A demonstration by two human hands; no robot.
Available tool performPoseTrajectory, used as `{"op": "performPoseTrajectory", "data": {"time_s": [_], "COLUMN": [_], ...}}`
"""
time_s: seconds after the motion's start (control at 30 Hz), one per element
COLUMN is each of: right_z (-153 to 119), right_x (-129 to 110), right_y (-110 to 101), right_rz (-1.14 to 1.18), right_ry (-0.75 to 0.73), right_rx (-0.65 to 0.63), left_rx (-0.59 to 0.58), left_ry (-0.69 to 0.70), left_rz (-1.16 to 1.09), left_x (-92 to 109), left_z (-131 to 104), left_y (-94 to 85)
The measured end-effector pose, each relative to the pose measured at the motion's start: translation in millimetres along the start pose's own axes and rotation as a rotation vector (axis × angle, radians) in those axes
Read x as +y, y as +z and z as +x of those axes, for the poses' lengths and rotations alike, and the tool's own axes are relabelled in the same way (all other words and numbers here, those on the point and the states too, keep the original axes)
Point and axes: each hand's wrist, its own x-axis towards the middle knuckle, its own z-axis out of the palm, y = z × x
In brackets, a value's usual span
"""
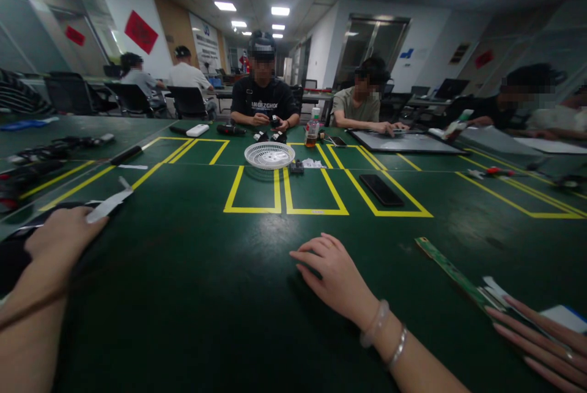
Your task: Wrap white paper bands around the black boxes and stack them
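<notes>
Over at the left edge, my left hand (64, 237) is closed, with a thin white strip (110, 205) sticking out from its fingers. Beneath and beside that hand lies a dark object (11, 258), partly covered, whose kind I cannot make out. My right hand (337, 277), with two bracelets at the wrist, hovers over or rests on the green table (220, 307) near the middle. Its fingers are loosely bent and apart, holding nothing. To its right lies a long green circuit board (452, 274), near another person's hand (545, 338) at the lower right corner.
Yellow tape outlines mark the table. Ahead are a white round basket (269, 164), a black phone (380, 189), a bottle (312, 130) and a dark flat panel (406, 141). Cables and tools (55, 151) lie at left. Several people sit across the table and beyond.
</notes>
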Motion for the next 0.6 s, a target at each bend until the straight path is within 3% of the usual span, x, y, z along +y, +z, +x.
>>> {"op": "performPoseTrajectory", "data": {"time_s": [0.07, 0.1, 0.2, 0.4, 0.5, 0.6], "right_z": [0, 0, 0, -1, -2, -3], "right_x": [-1, -1, -2, -5, -6, -7], "right_y": [0, 0, -1, 0, 1, 2], "right_rz": [0.006, 0.010, 0.026, 0.030, 0.033, 0.062], "right_ry": [-0.014, -0.024, -0.055, -0.105, -0.085, -0.051], "right_rx": [-0.001, -0.002, -0.009, -0.006, -0.049, -0.092], "left_rx": [0.172, 0.150, -0.049, -0.457, -0.606, -0.672], "left_ry": [-0.123, -0.174, -0.184, 0.146, 0.289, 0.355], "left_rz": [0.127, 0.147, 0.057, -0.280, -0.360, -0.381], "left_x": [6, 15, 63, 190, 227, 245], "left_z": [7, 11, 22, 22, 12, 3], "left_y": [8.0, 13.1, 31.2, 60.2, 67.5, 70.9]}}
